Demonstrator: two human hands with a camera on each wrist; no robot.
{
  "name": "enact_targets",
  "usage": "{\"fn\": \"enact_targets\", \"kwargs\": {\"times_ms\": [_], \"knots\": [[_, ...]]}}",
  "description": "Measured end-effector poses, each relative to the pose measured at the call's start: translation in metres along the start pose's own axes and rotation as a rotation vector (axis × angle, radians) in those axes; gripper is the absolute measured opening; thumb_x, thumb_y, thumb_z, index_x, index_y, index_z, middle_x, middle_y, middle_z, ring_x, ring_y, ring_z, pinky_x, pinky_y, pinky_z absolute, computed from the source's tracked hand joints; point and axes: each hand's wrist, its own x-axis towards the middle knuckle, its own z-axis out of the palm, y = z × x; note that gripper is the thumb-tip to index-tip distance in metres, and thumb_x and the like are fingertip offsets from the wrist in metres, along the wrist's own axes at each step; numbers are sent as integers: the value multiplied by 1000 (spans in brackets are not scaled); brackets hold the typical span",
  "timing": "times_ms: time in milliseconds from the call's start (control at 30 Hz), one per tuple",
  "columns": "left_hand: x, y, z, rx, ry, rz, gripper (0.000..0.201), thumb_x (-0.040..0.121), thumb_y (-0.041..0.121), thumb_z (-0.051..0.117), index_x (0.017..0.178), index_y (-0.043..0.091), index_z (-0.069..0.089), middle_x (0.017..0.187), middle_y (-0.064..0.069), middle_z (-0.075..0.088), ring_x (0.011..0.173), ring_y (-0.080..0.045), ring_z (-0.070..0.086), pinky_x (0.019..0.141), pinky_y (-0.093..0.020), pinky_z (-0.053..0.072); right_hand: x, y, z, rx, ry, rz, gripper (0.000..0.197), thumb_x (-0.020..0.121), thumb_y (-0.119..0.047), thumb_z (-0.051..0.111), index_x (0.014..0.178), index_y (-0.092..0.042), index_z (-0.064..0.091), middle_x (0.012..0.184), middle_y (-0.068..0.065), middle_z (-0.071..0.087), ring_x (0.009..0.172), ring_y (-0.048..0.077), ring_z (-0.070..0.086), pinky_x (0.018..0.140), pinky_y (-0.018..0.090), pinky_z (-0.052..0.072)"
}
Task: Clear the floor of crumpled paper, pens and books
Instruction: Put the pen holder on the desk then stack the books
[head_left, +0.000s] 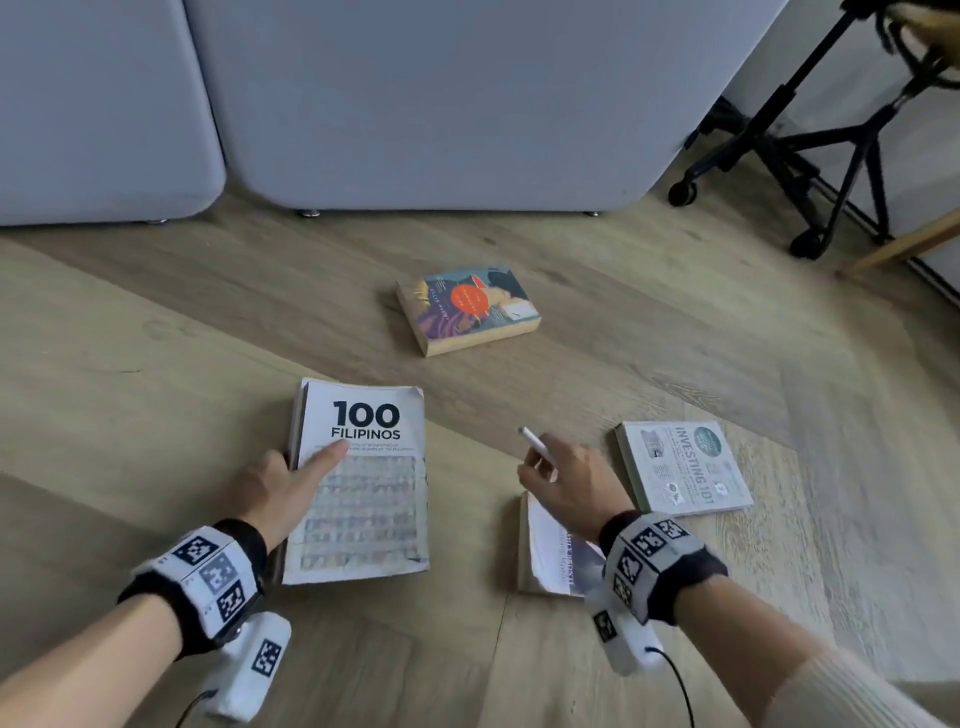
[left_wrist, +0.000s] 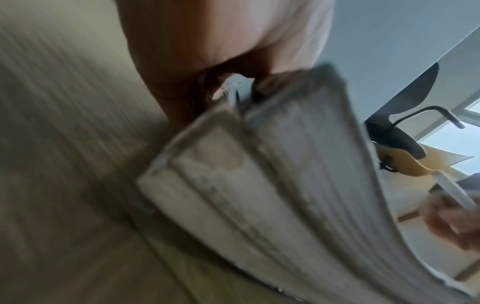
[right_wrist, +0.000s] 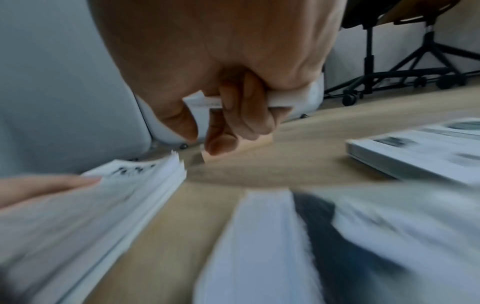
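Note:
Several books lie on the wooden floor. My left hand (head_left: 283, 488) grips the spine edge of the big white "100 Filipinos" book (head_left: 363, 483), thumb on its cover; the left wrist view shows that edge (left_wrist: 272, 174) raised and bent under my palm. My right hand (head_left: 566, 483) is curled round a white pen (head_left: 535, 444), seen in the fist (right_wrist: 293, 96) in the right wrist view. It hovers over a grey-and-white paperback (head_left: 550, 561). An "Investing 101" book (head_left: 685, 467) lies to the right, and a colourful paperback (head_left: 467, 306) farther off.
A grey sofa (head_left: 441, 104) closes off the far side of the floor. A chair on a black wheeled base (head_left: 831, 156) and a wooden leg (head_left: 904, 244) stand at the right.

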Motion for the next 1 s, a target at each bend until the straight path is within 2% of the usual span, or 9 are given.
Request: {"fn": "enact_targets", "kwargs": {"times_ms": [100,167,300,467,567,667,800,900,1000], "knots": [[22,0,-20,32,5,30,73,70,76,61,93,7,62,86,-9,68,74,-24,63,64,-31,50,90,-13,-12,-148,-40,67,37,84,-53,58,99,-19,58,92,3,67,84,27,63,72,35,50],[31,-1,-28,47,-2,60,64,70,73,64,84,10,66,79,-4,70,70,-20,65,61,-27,50,145,-15,-20,-216,48,167,57,82,-60,58,113,-13,56,108,11,64,98,31,61,80,36,47],[39,-5,-28,-20,4,84,53,67,69,70,81,18,69,76,7,72,69,-11,68,61,-26,53,225,-17,-27,70,314,496,95,70,-70,64,133,-4,38,132,20,47,120,37,49,98,44,40],[45,-13,-25,-76,28,91,49,65,67,72,78,20,69,70,12,73,62,-3,68,59,-27,56,267,-1,2,239,142,598,116,46,-71,77,131,0,44,124,17,58,110,33,58,94,42,49],[44,-12,-28,-59,35,116,47,67,68,70,77,22,69,69,15,72,59,1,66,54,-21,52,261,-2,5,282,89,626,105,45,-72,77,120,-3,53,89,10,60,77,27,59,68,38,53],[44,-12,-29,-44,43,130,52,66,72,68,78,21,68,70,13,72,60,0,66,53,-21,51,243,3,-4,416,-115,748,75,56,-64,82,102,-13,50,66,6,41,53,21,40,42,26,33],[43,-14,-28,-5,37,127,61,64,80,61,79,21,67,72,9,72,61,-4,68,59,-28,57,206,10,-6,458,-164,707,55,61,-58,80,65,-15,46,54,4,39,43,17,35,43,25,25],[40,-17,-25,33,18,114,83,54,94,47,84,19,66,76,6,71,66,-10,68,64,-33,59,182,-2,-16,669,-12,526,41,67,-46,80,70,-15,53,47,-2,36,34,11,28,34,19,21],[32,-15,-25,72,26,109,89,56,96,40,89,17,65,82,1,71,72,-15,66,71,-36,58,154,-29,-54,760,165,297,26,76,-33,77,74,-19,55,63,0,47,45,9,33,37,22,26]]}}
